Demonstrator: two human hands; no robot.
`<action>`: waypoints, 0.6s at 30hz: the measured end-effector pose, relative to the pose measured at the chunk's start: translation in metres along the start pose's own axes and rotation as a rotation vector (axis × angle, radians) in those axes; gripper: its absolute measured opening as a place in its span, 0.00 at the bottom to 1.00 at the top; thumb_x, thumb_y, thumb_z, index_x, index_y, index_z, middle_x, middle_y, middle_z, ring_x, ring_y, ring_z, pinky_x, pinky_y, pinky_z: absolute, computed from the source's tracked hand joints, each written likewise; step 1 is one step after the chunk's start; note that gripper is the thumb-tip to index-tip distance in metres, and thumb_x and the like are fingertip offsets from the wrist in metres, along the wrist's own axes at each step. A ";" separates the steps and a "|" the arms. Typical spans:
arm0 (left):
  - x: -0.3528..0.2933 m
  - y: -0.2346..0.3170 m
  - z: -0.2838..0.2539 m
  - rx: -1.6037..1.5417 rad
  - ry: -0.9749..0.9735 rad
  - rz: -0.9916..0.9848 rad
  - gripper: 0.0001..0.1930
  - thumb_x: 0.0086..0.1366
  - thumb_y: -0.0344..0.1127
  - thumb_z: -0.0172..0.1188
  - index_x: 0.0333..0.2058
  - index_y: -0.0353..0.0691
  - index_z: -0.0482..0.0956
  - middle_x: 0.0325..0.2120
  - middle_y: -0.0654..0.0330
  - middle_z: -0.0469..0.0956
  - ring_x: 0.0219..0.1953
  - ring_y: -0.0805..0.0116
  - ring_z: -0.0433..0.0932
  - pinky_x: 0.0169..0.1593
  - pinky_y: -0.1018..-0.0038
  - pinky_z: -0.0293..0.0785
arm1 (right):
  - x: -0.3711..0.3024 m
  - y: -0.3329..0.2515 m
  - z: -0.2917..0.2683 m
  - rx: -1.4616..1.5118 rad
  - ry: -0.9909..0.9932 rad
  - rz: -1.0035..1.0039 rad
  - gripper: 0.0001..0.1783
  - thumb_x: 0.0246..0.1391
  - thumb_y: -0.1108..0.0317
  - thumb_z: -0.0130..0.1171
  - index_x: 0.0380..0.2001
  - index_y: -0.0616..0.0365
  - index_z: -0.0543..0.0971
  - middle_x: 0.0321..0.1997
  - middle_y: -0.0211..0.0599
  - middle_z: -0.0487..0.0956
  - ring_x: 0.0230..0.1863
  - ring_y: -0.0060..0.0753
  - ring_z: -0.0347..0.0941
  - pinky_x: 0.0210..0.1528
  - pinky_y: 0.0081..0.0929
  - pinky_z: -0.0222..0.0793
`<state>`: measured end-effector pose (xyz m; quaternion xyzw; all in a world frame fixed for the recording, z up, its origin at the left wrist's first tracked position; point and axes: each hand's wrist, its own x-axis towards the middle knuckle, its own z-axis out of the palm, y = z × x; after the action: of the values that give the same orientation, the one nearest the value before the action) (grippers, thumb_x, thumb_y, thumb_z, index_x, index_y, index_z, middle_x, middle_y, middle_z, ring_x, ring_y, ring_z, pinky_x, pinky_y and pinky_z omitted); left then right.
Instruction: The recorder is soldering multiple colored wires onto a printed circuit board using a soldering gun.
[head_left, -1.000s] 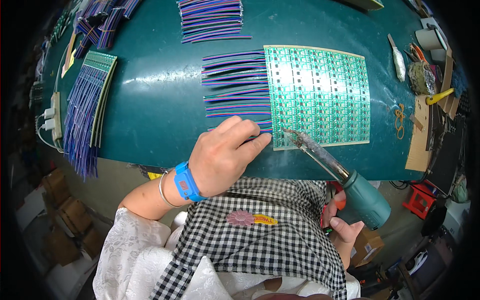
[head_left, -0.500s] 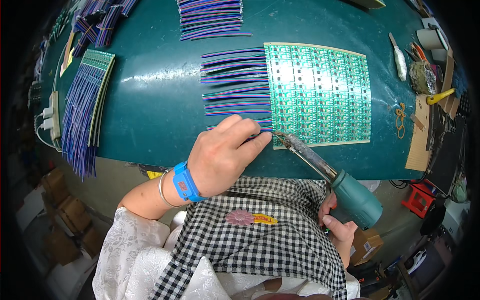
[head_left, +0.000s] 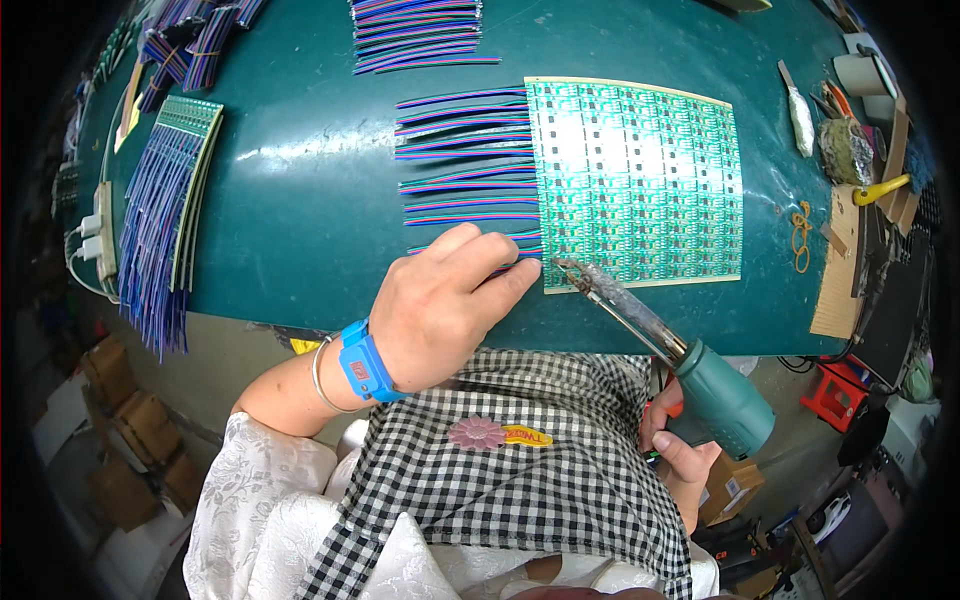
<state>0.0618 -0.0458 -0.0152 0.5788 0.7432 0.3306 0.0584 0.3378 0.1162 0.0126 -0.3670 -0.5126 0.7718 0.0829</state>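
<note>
A panel of green circuit boards (head_left: 640, 215) lies flat on the bench, with rows of thin multicoloured ribbon wires (head_left: 468, 186) running out from its left edge. At the lower left corner of that panel, my left hand (head_left: 435, 310) is closed in a pinch on a ribbon wire, its fingertips beside the edge. My right hand (head_left: 682, 458) grips the handle of a green soldering gun (head_left: 728, 398); the handle and some fingers are partly hidden. Its tip points up and left over the panel's lower left corner, just right of my left fingertips.
Another panel with wires attached (head_left: 165, 215) lies at the left beside a power strip (head_left: 104, 232). A stack of ribbon wires (head_left: 418, 35) lies at the back, with bundled wires (head_left: 205, 55) at far left. Rubber bands (head_left: 800, 236) and a knife-like tool (head_left: 797, 110) are at right.
The soldering gun has moved slightly right, its tip drawing a little away from my left fingertips. My left hand keeps its pinch and has barely moved.
</note>
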 end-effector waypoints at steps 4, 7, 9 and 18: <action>-0.001 -0.003 0.000 -0.017 0.005 0.012 0.18 0.45 0.22 0.65 0.39 0.35 0.84 0.31 0.59 0.77 0.29 0.63 0.76 0.30 0.70 0.74 | 0.002 0.003 -0.001 -0.004 -0.027 -0.020 0.30 0.41 0.75 0.66 0.51 0.65 0.71 0.26 0.35 0.73 0.26 0.27 0.69 0.30 0.24 0.66; -0.001 -0.003 0.001 -0.021 0.015 0.014 0.18 0.45 0.22 0.65 0.39 0.35 0.84 0.31 0.59 0.77 0.29 0.63 0.76 0.30 0.70 0.74 | 0.002 0.004 -0.004 -0.026 -0.050 -0.021 0.27 0.41 0.74 0.65 0.48 0.65 0.72 0.27 0.35 0.73 0.27 0.28 0.69 0.31 0.24 0.66; -0.001 -0.002 0.001 -0.016 0.011 0.008 0.18 0.45 0.22 0.65 0.39 0.35 0.84 0.31 0.59 0.77 0.29 0.63 0.76 0.30 0.70 0.74 | 0.003 0.001 -0.001 -0.046 -0.036 -0.014 0.24 0.41 0.74 0.65 0.45 0.65 0.72 0.27 0.35 0.74 0.27 0.28 0.69 0.31 0.25 0.67; -0.001 -0.001 0.001 0.007 0.013 0.017 0.18 0.44 0.22 0.65 0.38 0.34 0.84 0.32 0.59 0.77 0.28 0.63 0.75 0.28 0.70 0.74 | 0.002 -0.001 0.001 0.024 0.002 -0.014 0.22 0.39 0.74 0.67 0.41 0.65 0.73 0.23 0.35 0.71 0.24 0.28 0.67 0.28 0.26 0.66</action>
<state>0.0622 -0.0461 -0.0167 0.5832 0.7397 0.3323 0.0486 0.3353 0.1167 0.0122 -0.3629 -0.5061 0.7768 0.0933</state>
